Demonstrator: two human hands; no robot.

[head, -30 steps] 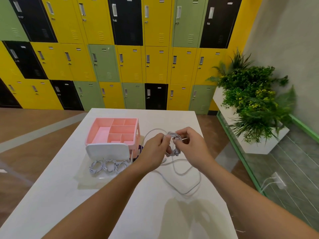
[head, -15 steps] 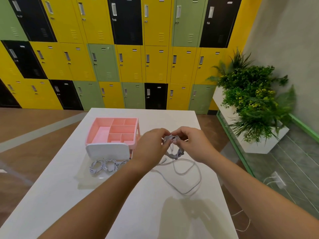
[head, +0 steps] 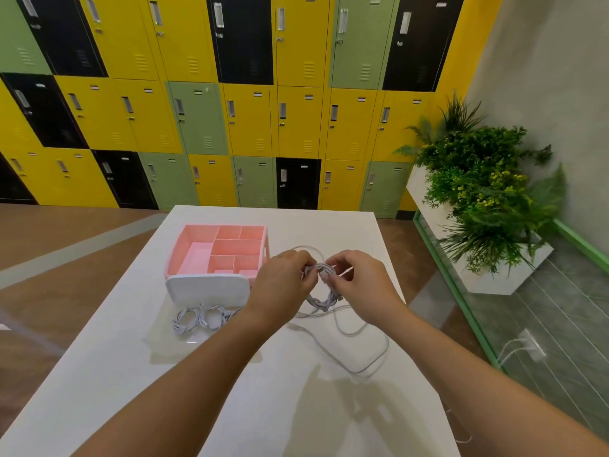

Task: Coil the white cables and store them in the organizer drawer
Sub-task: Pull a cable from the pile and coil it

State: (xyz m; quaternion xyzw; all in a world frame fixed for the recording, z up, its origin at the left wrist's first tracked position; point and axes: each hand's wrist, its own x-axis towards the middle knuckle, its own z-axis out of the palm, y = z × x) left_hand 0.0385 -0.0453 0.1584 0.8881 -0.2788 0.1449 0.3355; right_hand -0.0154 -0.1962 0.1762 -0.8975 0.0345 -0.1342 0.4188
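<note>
Here, both hands meet over the smooth, matte white rectangular table (head: 296, 407), working a thin, round white cable (head: 324, 300) of soft, slightly glossy plastic. The left hand (head: 283, 285) pinches the top of a small bundled loop of it with curled fingers, and the right hand (head: 359, 285) pinches the same bundle from the other side, thumb and forefinger closed on the strands where a short straight plug end shows. The loop hangs below the fingers as a rough upright ring, its open face turned towards the person. The unwound length drops to the tabletop, runs towards the person and to their right, then curves back in a long, slack bend. Just left of the hands stands a pink, boxy plastic organizer (head: 197, 255), its open top split into rectangular compartments, with a glossy white rounded panel (head: 206, 288) on its near face. In front of that panel, a clear shallow drawer (head: 158, 344) holds several small coiled white cables (head: 201, 319) lying flat, side by side. Beyond stand metal lockers (head: 247, 120) in yellow, green and black; their small door labels are too small to read.
</note>
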